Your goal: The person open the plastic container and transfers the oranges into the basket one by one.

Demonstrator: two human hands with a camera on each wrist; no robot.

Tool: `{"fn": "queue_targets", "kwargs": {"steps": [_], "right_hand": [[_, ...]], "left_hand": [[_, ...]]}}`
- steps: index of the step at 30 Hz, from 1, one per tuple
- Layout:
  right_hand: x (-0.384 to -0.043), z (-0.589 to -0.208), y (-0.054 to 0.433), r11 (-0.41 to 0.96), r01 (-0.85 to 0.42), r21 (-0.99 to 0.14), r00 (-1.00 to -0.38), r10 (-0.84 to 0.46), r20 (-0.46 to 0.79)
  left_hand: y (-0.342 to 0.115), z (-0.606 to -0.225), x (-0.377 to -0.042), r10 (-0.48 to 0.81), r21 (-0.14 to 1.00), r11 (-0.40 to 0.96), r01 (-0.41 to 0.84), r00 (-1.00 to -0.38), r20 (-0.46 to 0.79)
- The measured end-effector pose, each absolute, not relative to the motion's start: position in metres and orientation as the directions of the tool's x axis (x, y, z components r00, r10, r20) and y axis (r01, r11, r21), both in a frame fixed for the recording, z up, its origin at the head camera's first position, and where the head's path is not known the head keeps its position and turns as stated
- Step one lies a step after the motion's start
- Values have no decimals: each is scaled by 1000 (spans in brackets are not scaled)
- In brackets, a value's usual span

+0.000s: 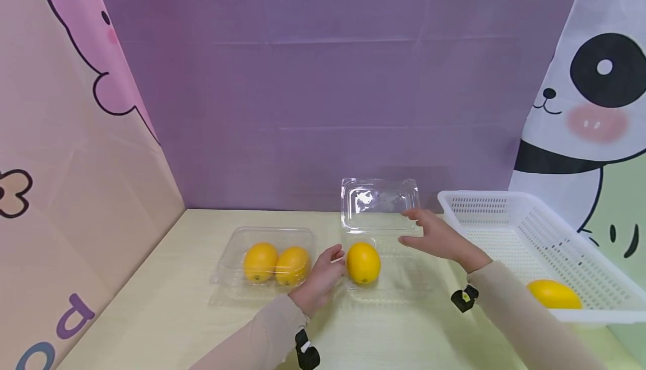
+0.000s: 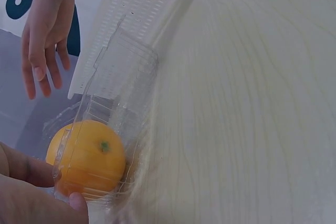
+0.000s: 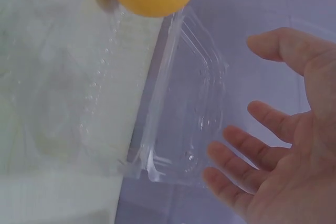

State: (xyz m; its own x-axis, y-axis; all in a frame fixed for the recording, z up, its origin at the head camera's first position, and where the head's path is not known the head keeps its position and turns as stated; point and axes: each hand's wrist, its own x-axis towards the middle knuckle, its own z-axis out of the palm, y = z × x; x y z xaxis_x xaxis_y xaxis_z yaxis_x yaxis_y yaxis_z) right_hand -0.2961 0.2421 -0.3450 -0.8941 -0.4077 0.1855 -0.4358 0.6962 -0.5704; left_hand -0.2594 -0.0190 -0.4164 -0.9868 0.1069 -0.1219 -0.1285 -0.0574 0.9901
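Note:
An orange sits in the left part of a clear plastic clamshell box, whose lid stands raised at the back. My left hand is at the box's left side, beside the orange. In the left wrist view, its thumb and a finger pinch the box's rim near the orange. My right hand hovers in front of the lid's right side, fingers spread and holding nothing. The right wrist view shows this hand apart from the lid.
On the left, a closed clear box holds two oranges. A white perforated basket stands at the right, with a yellow-orange fruit at its near end. A purple backdrop rises behind the table.

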Motion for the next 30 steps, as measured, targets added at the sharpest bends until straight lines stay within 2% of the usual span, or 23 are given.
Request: {"fn": "queue_targets", "kwargs": {"steps": [30], "right_hand": [[-295, -373, 195, 664, -394, -635, -893, -441, 93]], "left_hand": [[-18, -416, -260, 109, 990, -61, -127, -987, -120]]}}
